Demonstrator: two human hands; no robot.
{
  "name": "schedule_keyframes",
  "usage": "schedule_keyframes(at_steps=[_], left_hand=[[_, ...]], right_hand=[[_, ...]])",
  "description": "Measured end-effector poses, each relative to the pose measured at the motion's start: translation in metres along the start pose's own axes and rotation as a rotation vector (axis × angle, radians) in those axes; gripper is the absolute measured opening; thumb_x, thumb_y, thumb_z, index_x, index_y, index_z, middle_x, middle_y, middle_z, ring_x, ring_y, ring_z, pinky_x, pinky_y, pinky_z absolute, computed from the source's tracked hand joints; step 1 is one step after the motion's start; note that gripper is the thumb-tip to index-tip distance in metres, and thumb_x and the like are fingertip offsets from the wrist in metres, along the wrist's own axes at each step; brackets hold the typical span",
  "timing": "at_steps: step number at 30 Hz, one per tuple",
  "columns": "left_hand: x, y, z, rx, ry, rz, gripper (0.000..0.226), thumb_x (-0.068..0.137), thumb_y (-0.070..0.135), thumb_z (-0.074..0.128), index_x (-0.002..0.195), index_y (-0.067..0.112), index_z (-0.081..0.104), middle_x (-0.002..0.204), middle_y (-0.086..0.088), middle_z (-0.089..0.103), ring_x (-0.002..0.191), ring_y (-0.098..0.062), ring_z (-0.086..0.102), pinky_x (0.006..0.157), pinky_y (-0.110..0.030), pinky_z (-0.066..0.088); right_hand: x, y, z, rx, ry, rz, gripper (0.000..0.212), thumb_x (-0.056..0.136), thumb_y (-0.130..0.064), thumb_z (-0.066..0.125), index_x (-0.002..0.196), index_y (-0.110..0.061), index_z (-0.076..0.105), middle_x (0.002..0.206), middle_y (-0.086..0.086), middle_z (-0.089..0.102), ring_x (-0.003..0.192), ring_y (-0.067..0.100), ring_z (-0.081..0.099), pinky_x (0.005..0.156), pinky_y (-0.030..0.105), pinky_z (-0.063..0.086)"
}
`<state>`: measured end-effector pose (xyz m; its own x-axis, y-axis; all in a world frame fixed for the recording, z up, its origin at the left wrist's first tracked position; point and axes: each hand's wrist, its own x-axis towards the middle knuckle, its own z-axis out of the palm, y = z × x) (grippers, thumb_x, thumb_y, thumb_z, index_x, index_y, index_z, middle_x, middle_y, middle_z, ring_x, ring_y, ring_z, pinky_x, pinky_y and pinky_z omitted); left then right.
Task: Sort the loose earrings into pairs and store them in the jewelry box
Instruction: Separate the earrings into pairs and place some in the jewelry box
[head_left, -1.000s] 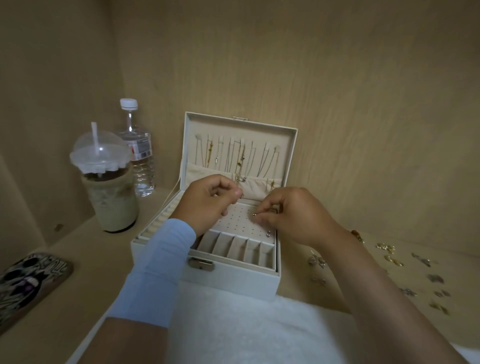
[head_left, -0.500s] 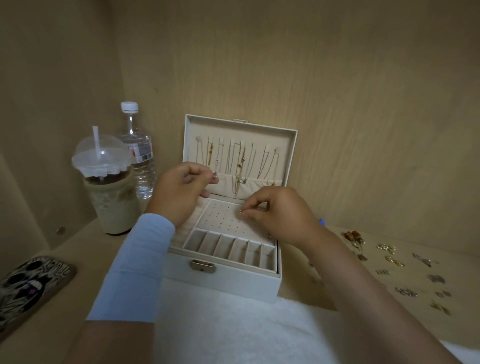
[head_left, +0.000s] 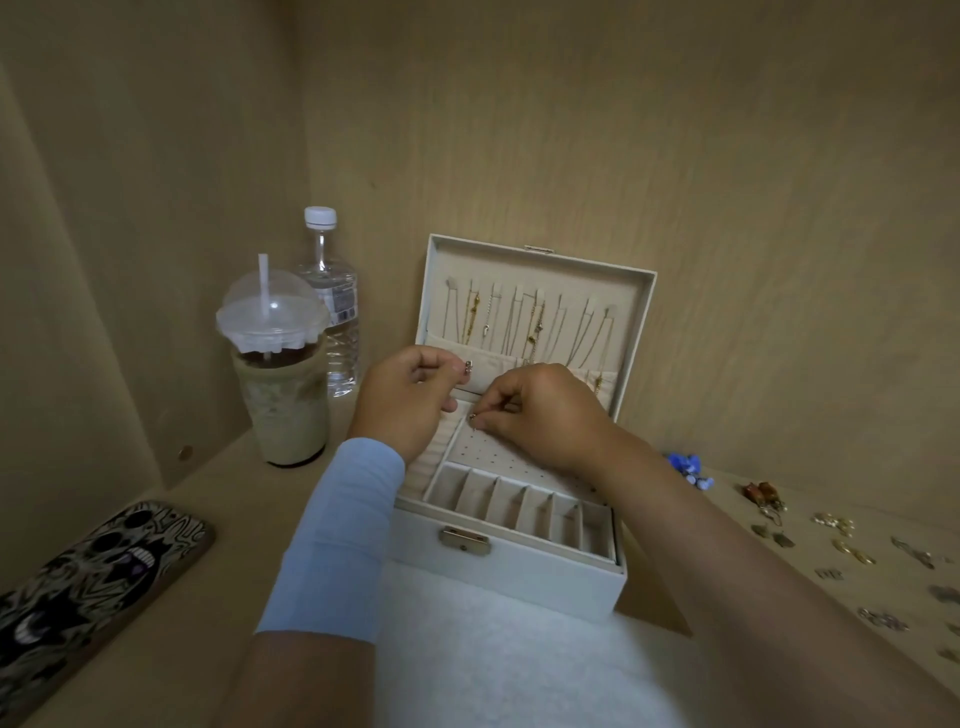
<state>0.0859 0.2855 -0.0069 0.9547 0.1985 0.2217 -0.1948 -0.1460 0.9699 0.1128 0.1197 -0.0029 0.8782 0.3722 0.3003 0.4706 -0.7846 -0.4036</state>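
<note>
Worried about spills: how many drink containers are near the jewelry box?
2: lidded iced-drink cup left of the jewelry box; water bottle just behind the cup. None apparently hidden.

Cream jewelry box (head_left: 509, 577), open, lid (head_left: 540, 262) upright at the back. Inside the box, a perforated stud panel (head_left: 498, 452) behind a front row of narrow slots (head_left: 519, 512). Small metallic earring (head_left: 468, 368) pinched in the left hand (head_left: 410, 405) above the box's back left part. Tiny earring (head_left: 472, 417) pinched in the right hand (head_left: 545, 415) just over the panel's back-left edge. Loose earrings (head_left: 831, 522) scattered right of the box, apart from it: blue, amber, gold, grey.
</note>
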Motion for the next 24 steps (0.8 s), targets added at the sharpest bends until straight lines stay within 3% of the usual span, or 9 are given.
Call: schedule_keyframes(at_steps=[4,9,15,19,24], left_hand=[[0.001,0.000,0.000,-0.008,0.003,-0.011,0.009,0.092,0.021,0.062,0.089,0.019,0.070,0.088,0.008,0.075,0.059,-0.003,0.062,0.060,-0.024,0.043],[0.000,0.000,0.000,-0.001,-0.011,-0.007,0.008,0.092,0.021,0.063,0.091,0.017,0.070,0.090,0.006,0.074,0.058,-0.003,0.061,0.059,-0.021,0.043],[-0.001,-0.001,0.001,0.028,-0.072,-0.008,0.008,0.093,0.021,0.063,0.093,0.017,0.069,0.085,0.006,0.074,0.058,-0.004,0.059,0.057,-0.018,0.043],[-0.002,0.001,0.001,0.048,-0.083,-0.001,0.010,0.094,0.018,0.061,0.092,0.016,0.071,0.082,0.007,0.075,0.058,-0.003,0.059,0.052,-0.012,0.043],[-0.003,0.004,0.002,0.038,-0.103,0.019,0.011,0.095,0.017,0.061,0.090,0.015,0.071,0.074,0.009,0.073,0.055,0.000,0.059,0.050,-0.010,0.043]], right_hand=[[0.001,-0.003,0.001,-0.085,0.024,-0.051,0.007,0.084,-0.038,0.076,0.089,-0.033,0.078,0.088,-0.018,0.073,0.086,0.002,0.065,0.080,0.036,0.056],[0.001,-0.004,-0.005,-0.092,-0.084,-0.049,0.010,0.088,-0.040,0.070,0.090,-0.034,0.078,0.089,-0.019,0.072,0.088,0.003,0.064,0.083,0.038,0.056],[0.001,0.009,0.000,0.169,-0.096,0.074,0.003,0.083,-0.032,0.078,0.085,-0.031,0.080,0.082,-0.019,0.074,0.084,-0.001,0.067,0.087,0.035,0.057],[-0.003,0.013,0.002,0.362,0.063,0.092,0.014,0.084,-0.020,0.078,0.096,-0.026,0.076,0.087,-0.009,0.075,0.083,0.005,0.069,0.087,0.034,0.058],[-0.014,0.001,-0.009,0.668,0.139,-0.023,0.025,0.080,-0.005,0.082,0.101,-0.014,0.075,0.087,0.001,0.077,0.070,0.000,0.068,0.065,0.014,0.051]])
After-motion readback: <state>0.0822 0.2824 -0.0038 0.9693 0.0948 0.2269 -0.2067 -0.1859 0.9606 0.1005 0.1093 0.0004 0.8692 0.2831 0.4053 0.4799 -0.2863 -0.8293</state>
